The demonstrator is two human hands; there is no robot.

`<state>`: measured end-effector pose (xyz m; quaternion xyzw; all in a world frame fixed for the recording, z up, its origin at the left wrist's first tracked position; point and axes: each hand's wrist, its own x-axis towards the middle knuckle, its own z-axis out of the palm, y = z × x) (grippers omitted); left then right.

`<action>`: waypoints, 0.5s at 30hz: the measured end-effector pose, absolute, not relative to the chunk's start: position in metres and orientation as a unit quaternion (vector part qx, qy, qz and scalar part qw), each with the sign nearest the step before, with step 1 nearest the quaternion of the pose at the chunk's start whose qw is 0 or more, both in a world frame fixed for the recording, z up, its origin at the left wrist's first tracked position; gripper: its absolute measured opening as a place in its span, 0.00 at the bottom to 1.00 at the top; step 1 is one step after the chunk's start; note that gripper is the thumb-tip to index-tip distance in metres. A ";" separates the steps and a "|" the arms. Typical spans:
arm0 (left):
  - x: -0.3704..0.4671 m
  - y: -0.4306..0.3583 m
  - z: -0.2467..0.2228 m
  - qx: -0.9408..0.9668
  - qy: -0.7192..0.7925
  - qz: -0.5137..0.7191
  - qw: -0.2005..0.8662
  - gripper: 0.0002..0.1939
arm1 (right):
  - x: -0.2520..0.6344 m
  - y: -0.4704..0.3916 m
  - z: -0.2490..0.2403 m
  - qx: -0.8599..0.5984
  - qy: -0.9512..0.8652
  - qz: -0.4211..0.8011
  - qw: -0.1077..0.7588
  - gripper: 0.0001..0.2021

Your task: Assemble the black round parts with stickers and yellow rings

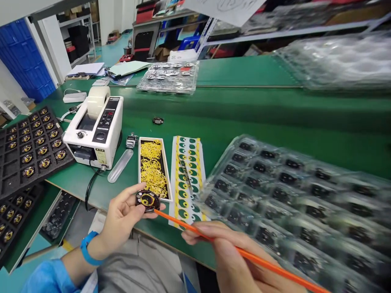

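My left hand [126, 209] pinches a round black part [148, 201] by its rim, with a yellow piece inside it. In my right hand [232, 252] is a thin orange stick [262, 260], gripped like a pen. Its tip meets the lower right edge of the round part or lies just in front of it. Just beyond my left hand stands a white box [168, 183] of thin yellow pieces [152, 171]. Beside it lies a sheet of yellow-edged stickers [187, 175] with tweezers [185, 171] on top.
A white tape dispenser [94, 130] stands at the left, near a tally counter [131, 140] and a clear tube [120, 166]. Black foam trays [33, 142] of round parts are further left. Clear plastic trays [290, 191] fill the right. Another round part [158, 121] lies mid-table.
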<state>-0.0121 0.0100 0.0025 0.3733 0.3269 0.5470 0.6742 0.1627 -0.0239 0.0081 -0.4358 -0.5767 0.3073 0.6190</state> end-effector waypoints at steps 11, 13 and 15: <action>-0.017 -0.001 0.013 0.420 0.348 0.507 0.668 0.17 | 0.169 -0.025 -0.012 -0.396 -0.626 0.297 0.603 0.09; -0.017 -0.001 0.015 0.401 0.347 0.503 0.683 0.16 | 0.175 -0.021 -0.010 -0.340 -0.676 0.281 0.590 0.10; -0.017 0.000 0.015 0.384 0.348 0.500 0.694 0.16 | 0.183 -0.019 -0.009 -0.286 -0.740 0.248 0.556 0.11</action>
